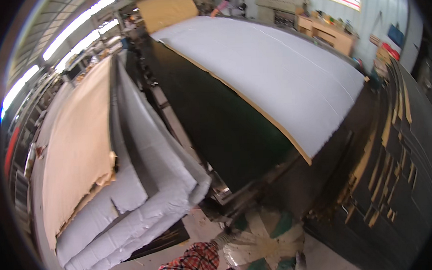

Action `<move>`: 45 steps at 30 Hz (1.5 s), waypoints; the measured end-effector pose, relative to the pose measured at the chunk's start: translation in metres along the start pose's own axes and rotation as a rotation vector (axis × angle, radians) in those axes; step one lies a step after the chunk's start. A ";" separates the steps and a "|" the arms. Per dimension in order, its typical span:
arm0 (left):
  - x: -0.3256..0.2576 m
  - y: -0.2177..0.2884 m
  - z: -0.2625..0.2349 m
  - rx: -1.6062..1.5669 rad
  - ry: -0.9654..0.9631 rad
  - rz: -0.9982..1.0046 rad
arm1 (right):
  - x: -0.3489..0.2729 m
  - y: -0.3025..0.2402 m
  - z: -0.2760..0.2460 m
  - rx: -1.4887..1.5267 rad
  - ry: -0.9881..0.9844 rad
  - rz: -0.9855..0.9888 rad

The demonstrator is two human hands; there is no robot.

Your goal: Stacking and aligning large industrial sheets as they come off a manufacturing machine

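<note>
My left hand (222, 239), in a pale glove below a red plaid sleeve, is at the upper left edge of a round object (252, 247) bound with crossing strips of pale tape over green. At its lower right edge is my right hand (300, 265), also pale and partly cut off by the frame. The fingers of both hands are too blurred or hidden to read. Ahead, a large pale grey sheet (281, 79) with a tan edge lies over a dark green tabletop (215, 115).
At the left, a tan sheet (81, 136) lies on folded grey sheets (133, 230). A stack of dark boards (419, 160) with ragged tan edges stands at the right. Another person (230, 3) reaches toward the table's far end. A wooden desk (329, 33) stands by the wall.
</note>
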State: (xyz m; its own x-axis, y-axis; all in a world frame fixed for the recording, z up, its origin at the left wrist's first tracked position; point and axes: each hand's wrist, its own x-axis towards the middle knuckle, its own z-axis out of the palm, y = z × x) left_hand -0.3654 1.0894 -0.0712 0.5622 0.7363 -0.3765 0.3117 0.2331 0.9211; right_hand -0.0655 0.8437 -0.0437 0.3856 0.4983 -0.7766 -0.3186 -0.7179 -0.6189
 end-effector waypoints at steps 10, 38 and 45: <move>-0.003 -0.019 0.032 0.252 0.039 -0.410 | 0.049 0.028 -0.027 0.449 0.270 -0.033; -0.127 0.131 0.156 -0.159 -0.380 -0.577 | -0.068 -0.049 0.020 -1.184 0.378 -0.163; -0.079 0.329 0.034 -0.017 -0.550 0.029 | -0.088 -0.081 0.011 -1.184 0.295 -0.162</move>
State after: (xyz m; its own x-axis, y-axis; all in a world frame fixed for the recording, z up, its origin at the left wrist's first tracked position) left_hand -0.2808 1.0861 0.2579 0.8893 0.3029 -0.3426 0.2802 0.2312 0.9317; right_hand -0.0834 0.8639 0.0736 0.5774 0.6043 -0.5491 0.6737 -0.7325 -0.0977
